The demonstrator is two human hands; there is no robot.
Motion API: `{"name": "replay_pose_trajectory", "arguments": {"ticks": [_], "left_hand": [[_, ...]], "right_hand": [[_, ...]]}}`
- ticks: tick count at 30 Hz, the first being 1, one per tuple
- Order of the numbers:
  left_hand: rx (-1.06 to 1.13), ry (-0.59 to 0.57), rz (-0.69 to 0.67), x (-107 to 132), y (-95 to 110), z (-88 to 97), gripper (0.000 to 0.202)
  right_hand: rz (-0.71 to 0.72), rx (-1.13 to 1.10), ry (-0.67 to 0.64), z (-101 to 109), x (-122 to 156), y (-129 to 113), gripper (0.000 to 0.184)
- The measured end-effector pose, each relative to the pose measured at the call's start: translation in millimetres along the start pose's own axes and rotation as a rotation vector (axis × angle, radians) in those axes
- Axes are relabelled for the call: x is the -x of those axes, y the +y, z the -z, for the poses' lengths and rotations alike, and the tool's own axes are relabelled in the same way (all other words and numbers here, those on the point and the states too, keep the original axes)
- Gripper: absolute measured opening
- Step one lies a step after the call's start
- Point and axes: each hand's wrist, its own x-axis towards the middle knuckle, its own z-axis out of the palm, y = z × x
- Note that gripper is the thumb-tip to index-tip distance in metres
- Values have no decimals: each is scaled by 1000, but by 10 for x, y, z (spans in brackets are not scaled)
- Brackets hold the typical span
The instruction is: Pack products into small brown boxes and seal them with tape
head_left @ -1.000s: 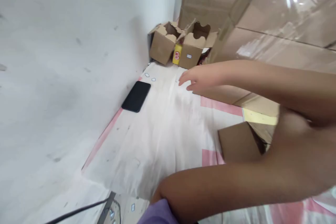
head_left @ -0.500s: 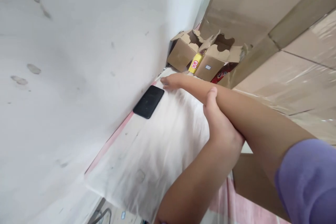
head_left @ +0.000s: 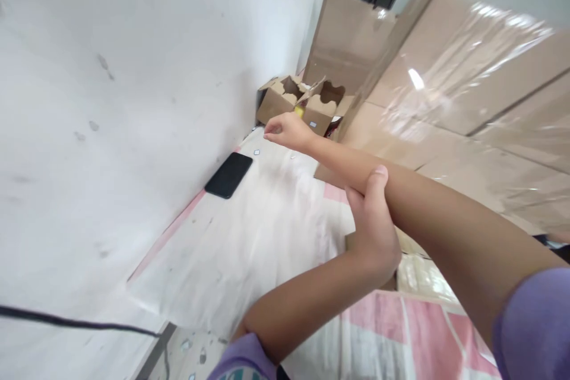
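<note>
My left hand (head_left: 376, 222) wraps round my right forearm (head_left: 356, 161), with its thumb lying across the top. Beyond it, my right hand (head_left: 287, 130) is raised over the white sheet, fingers curled towards the thumb; whether anything small is in them I cannot make out. A small pale square with a bluish edge (head_left: 257, 152) lies on the sheet just below the right hand. To its left, a black phone (head_left: 228, 175) rests by the wall.
Two torn-open cardboard boxes (head_left: 276, 105) stand behind my right hand, with a yellow packet (head_left: 299, 111) between them. Large plastic-wrapped cartons (head_left: 467, 113) rise on the right. A white wall (head_left: 155, 71) borders the sheet (head_left: 249, 249). A dark cable (head_left: 80, 322) hangs lower left.
My right hand has lifted from the sheet near the phone, and its fingers have curled. The small square now shows. My left hand still clasps the forearm, and the view has shifted.
</note>
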Motion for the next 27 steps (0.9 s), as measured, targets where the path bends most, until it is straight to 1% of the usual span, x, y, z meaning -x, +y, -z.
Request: {"name": "replay_pose_trajectory", "arguments": {"ticks": [1,3,5,6,8,9,10,11,12,13,14,15,16,17,18,19,20,22,24,27], "left_hand": [[-44,-14,-64,110,-74,-32,62],[-197,-103,-173,315,-231,-62,55],[-460,-268,-300,464,-374,-52,43],[-636,-359,-416,509,-429,-37,34],[-1041,-502,-749,545,-496,5,21],[-1228,-526,-931,541,-510,31,21],[-1391,-518,-1054,527,-516,63,20],[-1509,-468,-1104,503,-519,103,17],[-1604,-409,-1071,472,-523,155,16],[-1689,-350,-965,434,-533,218,23],[-1752,-305,-838,391,-548,292,35],[-1801,-280,-701,343,-569,373,49],[-1800,-262,-575,294,-591,455,58],[-1763,-290,-461,248,-610,530,63],[-1734,-309,-394,205,-621,592,67],[-1715,-326,-344,169,-621,636,67],[-1702,-344,-311,140,-609,659,68],[-1706,-365,-259,102,-554,654,67],[-1713,-388,-179,82,-487,609,66],[-1723,-424,-96,60,-429,555,65]], "right_hand": [[30,-19,17,142,92,-100,10],[107,-33,36,461,320,-336,9],[202,-13,47,835,649,-592,12],[240,2,66,1044,871,-708,13],[269,20,154,1476,1466,-874,17],[244,20,227,1676,1846,-907,22],[192,21,314,1844,2273,-903,27],[113,29,410,1964,2737,-862,31],[9,42,528,2026,3219,-792,31],[-109,51,661,2023,3698,-701,30],[-230,64,813,1954,4152,-599,29],[-356,76,949,1828,4560,-495,28],[-482,70,1041,1654,4909,-396,26],[-598,27,1106,1446,5185,-308,27],[-685,-58,1131,1220,5386,-237,30],[-756,-143,1145,994,5514,-185,31],[-810,-220,1154,782,5575,-154,30],[-862,-357,1150,448,5558,-151,26],[-867,-446,1133,261,5465,-204,22],[-847,-447,1076,180,5387,-301,19]]}}
